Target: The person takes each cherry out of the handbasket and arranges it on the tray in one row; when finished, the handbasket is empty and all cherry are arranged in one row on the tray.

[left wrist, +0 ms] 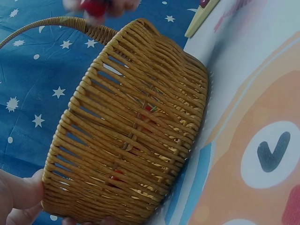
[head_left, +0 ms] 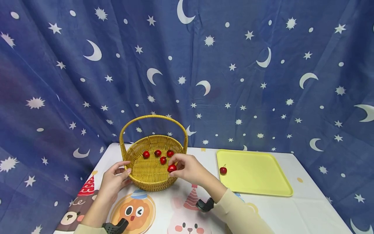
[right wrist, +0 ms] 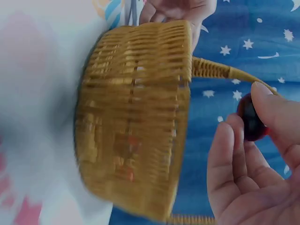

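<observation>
A yellow wicker basket (head_left: 149, 186) with a tall handle stands on the table, with several red cherries (head_left: 146, 154) inside. My left hand (head_left: 112, 182) grips its left rim, thumb at the edge; in the left wrist view the thumb and fingers of that hand (left wrist: 21, 197) meet the rim. Over the basket's right side my right hand (head_left: 188, 169) pinches a cherry (head_left: 172, 168). The right wrist view shows this cherry (right wrist: 251, 117), dark and round, between thumb and fingertips of the hand (right wrist: 258, 173), beyond the rim.
A yellow tray (head_left: 254, 172) lies to the right, with one stemmed cherry (head_left: 223, 170) near its left edge. The white tablecloth (head_left: 309, 201) has cartoon prints. A blue curtain (head_left: 222, 81) with moons and stars hangs behind the table.
</observation>
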`<state>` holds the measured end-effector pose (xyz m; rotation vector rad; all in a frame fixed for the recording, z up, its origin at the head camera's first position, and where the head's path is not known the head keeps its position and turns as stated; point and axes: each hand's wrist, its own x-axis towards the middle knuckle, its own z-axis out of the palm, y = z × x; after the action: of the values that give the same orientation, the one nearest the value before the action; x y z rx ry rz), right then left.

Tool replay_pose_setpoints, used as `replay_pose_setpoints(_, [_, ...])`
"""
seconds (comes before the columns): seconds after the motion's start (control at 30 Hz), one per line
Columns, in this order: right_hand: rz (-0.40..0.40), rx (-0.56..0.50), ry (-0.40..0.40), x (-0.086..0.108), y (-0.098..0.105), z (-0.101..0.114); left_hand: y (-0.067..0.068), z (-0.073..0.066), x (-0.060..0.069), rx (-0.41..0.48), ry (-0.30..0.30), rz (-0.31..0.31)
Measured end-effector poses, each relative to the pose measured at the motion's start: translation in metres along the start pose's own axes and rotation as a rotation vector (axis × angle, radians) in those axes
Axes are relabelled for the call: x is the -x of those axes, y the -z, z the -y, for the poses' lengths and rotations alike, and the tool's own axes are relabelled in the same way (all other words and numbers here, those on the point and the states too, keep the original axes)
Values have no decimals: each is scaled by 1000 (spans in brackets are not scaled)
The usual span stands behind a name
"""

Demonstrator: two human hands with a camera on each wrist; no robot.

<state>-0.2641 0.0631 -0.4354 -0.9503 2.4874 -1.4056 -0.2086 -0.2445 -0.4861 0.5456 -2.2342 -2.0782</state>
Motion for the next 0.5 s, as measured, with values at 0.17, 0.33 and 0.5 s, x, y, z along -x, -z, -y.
replay_pose_setpoints(0.17, [-69, -26, -53, 31, 28, -13, 0, 1, 0, 6, 4, -1])
replay_pose_setpoints(0.33, [-151, 0, -189, 57, 55, -34, 1, 0, 0, 12, 0, -1])
replay_pose_setpoints(0.5, [-233, 67, -277, 83, 82, -59, 0, 1, 0, 14, -1, 6])
